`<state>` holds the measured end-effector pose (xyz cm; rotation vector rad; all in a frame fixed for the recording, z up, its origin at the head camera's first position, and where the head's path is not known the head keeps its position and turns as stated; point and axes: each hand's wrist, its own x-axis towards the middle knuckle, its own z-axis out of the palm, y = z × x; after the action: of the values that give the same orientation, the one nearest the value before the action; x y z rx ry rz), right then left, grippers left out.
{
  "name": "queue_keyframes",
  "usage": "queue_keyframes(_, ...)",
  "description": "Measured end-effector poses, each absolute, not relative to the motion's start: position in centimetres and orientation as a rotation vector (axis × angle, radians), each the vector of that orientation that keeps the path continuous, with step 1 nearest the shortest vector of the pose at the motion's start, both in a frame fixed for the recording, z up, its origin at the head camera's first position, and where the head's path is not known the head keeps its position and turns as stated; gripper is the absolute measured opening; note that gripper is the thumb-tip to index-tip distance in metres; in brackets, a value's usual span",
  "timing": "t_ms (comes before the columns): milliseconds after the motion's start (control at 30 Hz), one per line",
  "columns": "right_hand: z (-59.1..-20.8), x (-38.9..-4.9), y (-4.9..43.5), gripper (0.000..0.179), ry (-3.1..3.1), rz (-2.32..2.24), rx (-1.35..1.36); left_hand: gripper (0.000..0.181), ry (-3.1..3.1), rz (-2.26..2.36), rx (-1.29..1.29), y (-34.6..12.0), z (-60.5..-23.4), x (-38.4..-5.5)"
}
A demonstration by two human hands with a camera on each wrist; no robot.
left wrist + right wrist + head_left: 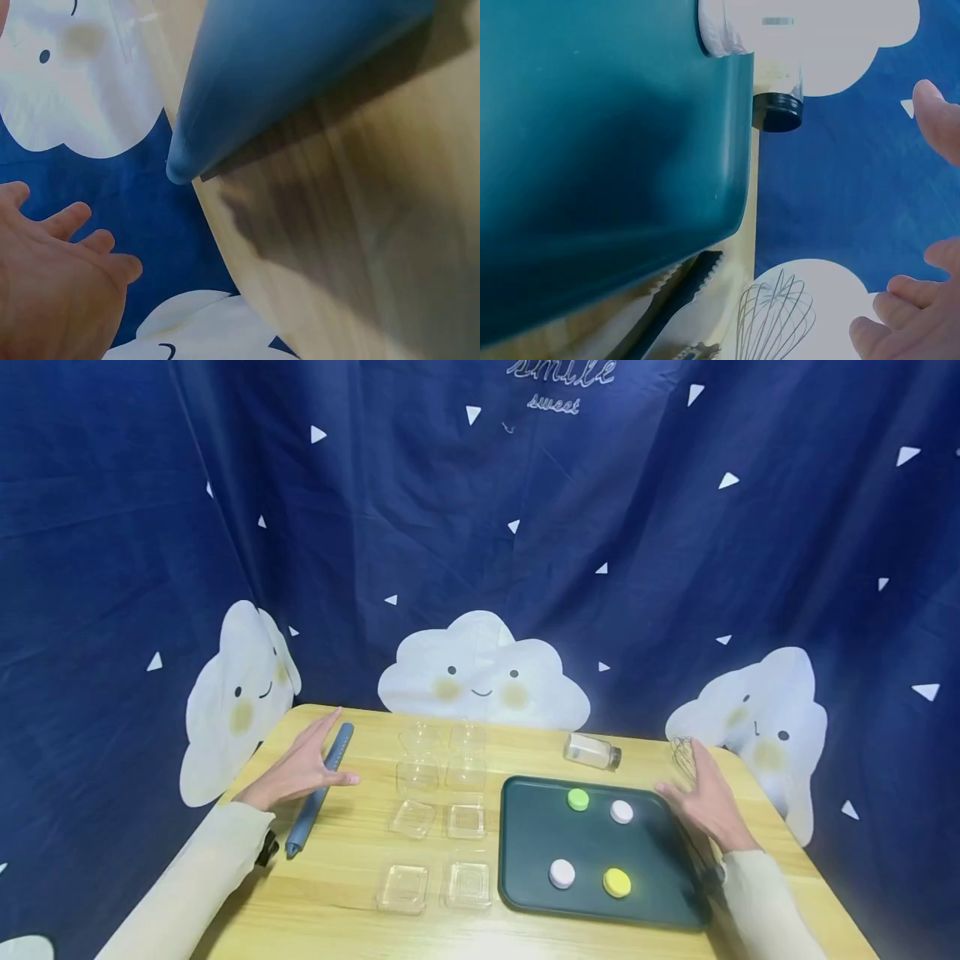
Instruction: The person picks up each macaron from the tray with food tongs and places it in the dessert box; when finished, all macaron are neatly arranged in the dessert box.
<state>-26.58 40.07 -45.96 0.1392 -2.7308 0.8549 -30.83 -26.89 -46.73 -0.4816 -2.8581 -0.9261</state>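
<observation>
My left hand (300, 768) is spread open above a blue rolling pin (320, 793) lying slantwise on the left of the table. In the left wrist view the pin's tapered end (247, 82) is close to the camera, with the fingers apart from it. My right hand (708, 806), fingers extended and thumb apart, hovers by the right edge of a dark green tray (588, 847). On the tray sit small round macaron-like pieces: a green one (578, 800), a yellow one (617, 882) and two pale ones (562, 873). Nothing is held in either hand.
Several clear plastic boxes (467, 821) stand in two columns between pin and tray. A jar with a black lid (592, 752) lies behind the tray. To the right are a wire whisk (776, 319) and a black serrated-edged utensil (679, 300). A blue curtain (480, 527) backs the table.
</observation>
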Motion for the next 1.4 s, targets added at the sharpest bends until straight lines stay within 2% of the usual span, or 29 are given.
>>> queue_keyframes(367,-46.5,-23.9,41.0,0.11,-2.782,0.892,-0.05,0.125,-2.813,-1.139,-0.459,-26.3,-46.9,-29.7)
queue_keyframes(700,-46.8,-21.2,41.6,0.088,-2.831,0.851,-0.123,0.118,-2.769,-1.276,-0.527,-24.8,-46.7,-28.3)
queue_keyframes(1067,-48.2,-19.7,41.3,0.07,-2.914,0.816,-0.206,0.097,-2.767,-1.388,-0.592,-23.5,-47.2,-27.3)
queue_keyframes(1400,-48.4,-19.5,41.5,0.074,-2.991,0.696,-0.204,0.086,-2.771,-1.319,-0.683,-21.8,-47.8,-26.5)
